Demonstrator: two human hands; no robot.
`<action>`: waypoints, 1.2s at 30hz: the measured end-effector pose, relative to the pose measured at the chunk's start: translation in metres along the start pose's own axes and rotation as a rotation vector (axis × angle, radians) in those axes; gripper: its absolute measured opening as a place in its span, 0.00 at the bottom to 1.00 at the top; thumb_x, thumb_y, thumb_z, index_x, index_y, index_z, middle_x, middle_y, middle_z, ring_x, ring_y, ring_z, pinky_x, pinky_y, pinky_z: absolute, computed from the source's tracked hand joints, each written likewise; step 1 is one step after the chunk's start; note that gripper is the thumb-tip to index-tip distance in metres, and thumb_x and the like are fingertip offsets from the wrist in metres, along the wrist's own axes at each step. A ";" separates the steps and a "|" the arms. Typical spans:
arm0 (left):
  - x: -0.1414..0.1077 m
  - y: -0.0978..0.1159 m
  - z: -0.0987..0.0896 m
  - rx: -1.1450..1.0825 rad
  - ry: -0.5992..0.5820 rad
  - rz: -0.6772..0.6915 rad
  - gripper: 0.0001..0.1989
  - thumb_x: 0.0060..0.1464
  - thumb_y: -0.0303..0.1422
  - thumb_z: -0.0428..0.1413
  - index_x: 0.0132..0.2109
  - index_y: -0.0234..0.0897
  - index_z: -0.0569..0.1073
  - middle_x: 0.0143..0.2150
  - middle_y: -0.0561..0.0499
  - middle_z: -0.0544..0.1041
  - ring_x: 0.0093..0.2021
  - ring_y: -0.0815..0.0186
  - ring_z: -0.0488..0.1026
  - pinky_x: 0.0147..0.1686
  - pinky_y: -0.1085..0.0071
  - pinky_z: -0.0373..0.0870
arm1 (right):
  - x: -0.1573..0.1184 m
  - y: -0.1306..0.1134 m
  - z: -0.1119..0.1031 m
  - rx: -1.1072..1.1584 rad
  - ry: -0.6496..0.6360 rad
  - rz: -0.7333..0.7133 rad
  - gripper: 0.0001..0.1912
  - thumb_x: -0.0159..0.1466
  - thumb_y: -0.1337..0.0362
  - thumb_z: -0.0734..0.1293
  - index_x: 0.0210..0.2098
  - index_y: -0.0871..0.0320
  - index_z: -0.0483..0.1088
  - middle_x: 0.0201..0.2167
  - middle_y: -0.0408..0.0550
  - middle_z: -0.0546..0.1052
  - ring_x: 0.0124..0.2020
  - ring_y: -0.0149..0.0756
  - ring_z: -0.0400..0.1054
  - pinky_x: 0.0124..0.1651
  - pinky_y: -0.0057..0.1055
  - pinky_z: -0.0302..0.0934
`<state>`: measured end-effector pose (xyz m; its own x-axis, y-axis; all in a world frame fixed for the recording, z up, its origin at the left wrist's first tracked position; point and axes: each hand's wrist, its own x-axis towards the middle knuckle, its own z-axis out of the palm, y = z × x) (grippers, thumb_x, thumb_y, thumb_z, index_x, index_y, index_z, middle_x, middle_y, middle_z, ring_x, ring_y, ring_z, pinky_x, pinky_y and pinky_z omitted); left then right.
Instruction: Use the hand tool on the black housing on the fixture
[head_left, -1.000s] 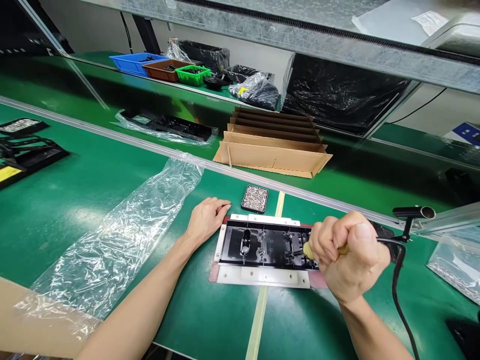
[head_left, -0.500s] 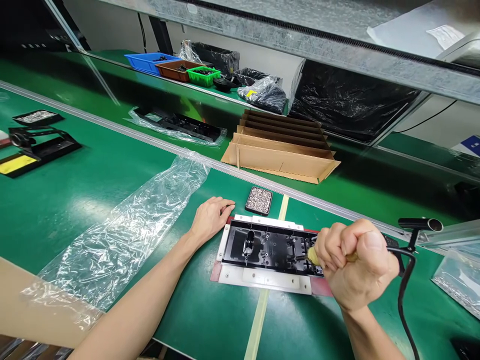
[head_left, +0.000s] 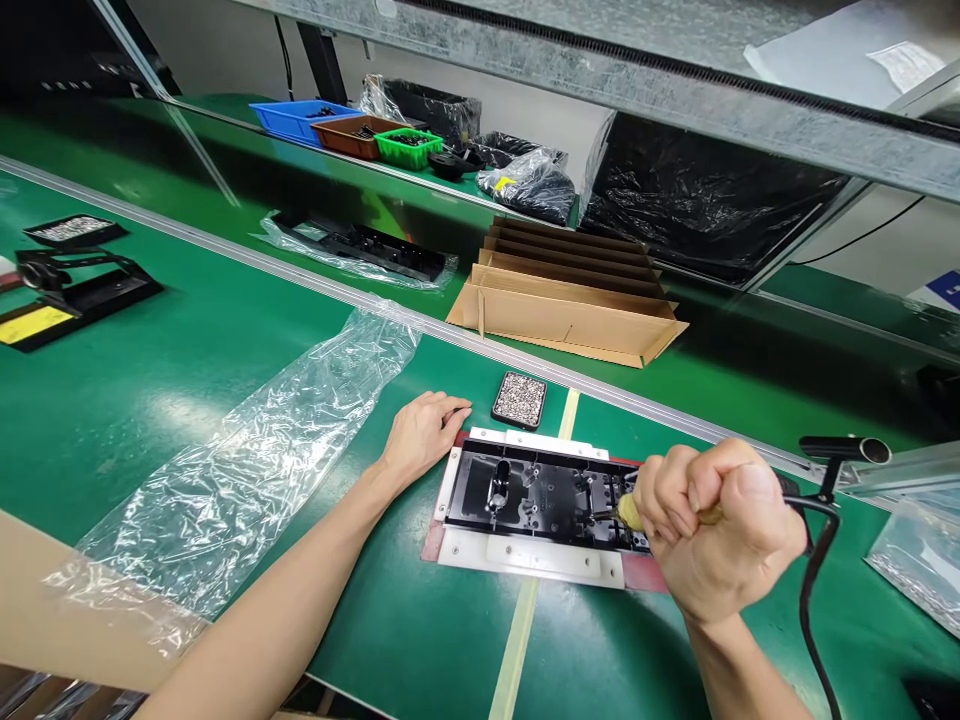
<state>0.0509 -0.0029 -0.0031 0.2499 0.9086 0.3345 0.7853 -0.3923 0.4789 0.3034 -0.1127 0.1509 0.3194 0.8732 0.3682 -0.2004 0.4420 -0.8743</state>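
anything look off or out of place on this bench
Nothing stands out. The black plastic part sits square in its white fixture, the left hand rests at its end, and the right hand grips the corded screwdriver. The screw tray isn't spilled.

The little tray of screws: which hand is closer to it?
Left. The left hand rests flat just left of the screw tray; the right hand is farther off to its right, gripping a screwdriver.

black plastic panel (head_left: 536,492) | flat in white fixture (head_left: 525,555) | corded screwdriver (head_left: 628,513) tip on it
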 end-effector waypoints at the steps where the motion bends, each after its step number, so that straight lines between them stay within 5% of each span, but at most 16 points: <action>1: 0.000 0.000 0.000 0.001 0.000 0.001 0.11 0.69 0.35 0.53 0.48 0.41 0.80 0.34 0.51 0.76 0.38 0.58 0.73 0.44 0.64 0.67 | 0.000 0.000 0.000 -0.004 -0.002 -0.002 0.23 0.69 0.56 0.64 0.21 0.57 0.57 0.13 0.36 0.53 0.13 0.25 0.45 0.14 0.21 0.45; 36: 0.003 0.009 0.002 0.018 -0.014 -0.035 0.09 0.68 0.34 0.55 0.49 0.42 0.80 0.35 0.51 0.76 0.40 0.57 0.73 0.40 0.64 0.66 | 0.003 -0.002 -0.002 -0.004 0.001 -0.049 0.18 0.68 0.63 0.63 0.21 0.58 0.59 0.13 0.37 0.54 0.13 0.25 0.45 0.14 0.20 0.43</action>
<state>0.0593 -0.0037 0.0006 0.2294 0.9238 0.3066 0.8037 -0.3575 0.4757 0.3067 -0.1113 0.1534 0.3298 0.8504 0.4100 -0.1812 0.4832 -0.8566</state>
